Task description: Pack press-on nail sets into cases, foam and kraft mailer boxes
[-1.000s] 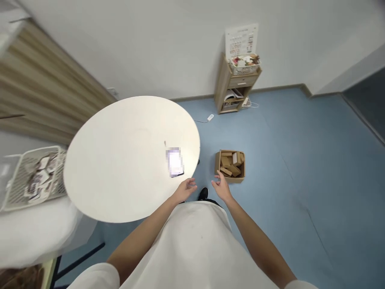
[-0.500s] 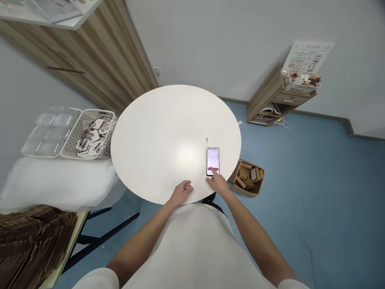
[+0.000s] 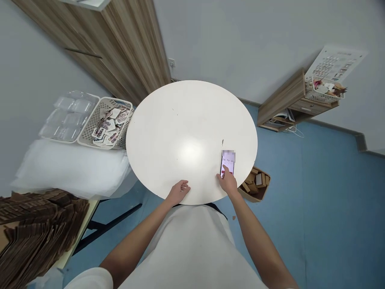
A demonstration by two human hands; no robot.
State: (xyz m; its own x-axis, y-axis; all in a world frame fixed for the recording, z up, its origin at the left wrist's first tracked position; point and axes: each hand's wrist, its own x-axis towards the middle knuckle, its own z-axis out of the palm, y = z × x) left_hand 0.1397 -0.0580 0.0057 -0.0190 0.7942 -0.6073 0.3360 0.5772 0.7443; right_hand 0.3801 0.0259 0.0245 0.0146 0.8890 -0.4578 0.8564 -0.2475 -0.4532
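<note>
A black smartphone (image 3: 227, 161) with a lit, pale screen lay flat on the round white surface (image 3: 180, 132), near its right front edge. The right hand (image 3: 228, 184) covered the phone's lower end, hiding part of a red bar on the screen. Its index finger reached over the glass and its thumb was spread near the phone's lower left; these fingers were partly open and grasped nothing, though whether the fingertip touched the screen could not be told. The left hand (image 3: 178, 194) was at the front edge, fingers loosely curled, half open and empty.

A small dark mark (image 3: 222, 142) showed just beyond the phone. Past the right edge, an open brown cardboard box (image 3: 255, 198) of smaller cartons stood on the blue floor (image 3: 331, 192), partly hidden by the surface and the right arm.

Crowding the left edge were a white perforated plastic basket (image 3: 122, 135) of printed cards (image 3: 110, 125), clear plastic containers (image 3: 70, 114) beside it, and a heap of translucent white sheeting (image 3: 72, 168). Stacked brown flattened cardboard (image 3: 45, 228) lay nearer the person. A wood-grain cabinet (image 3: 132, 44) rose behind the far left edge.
</note>
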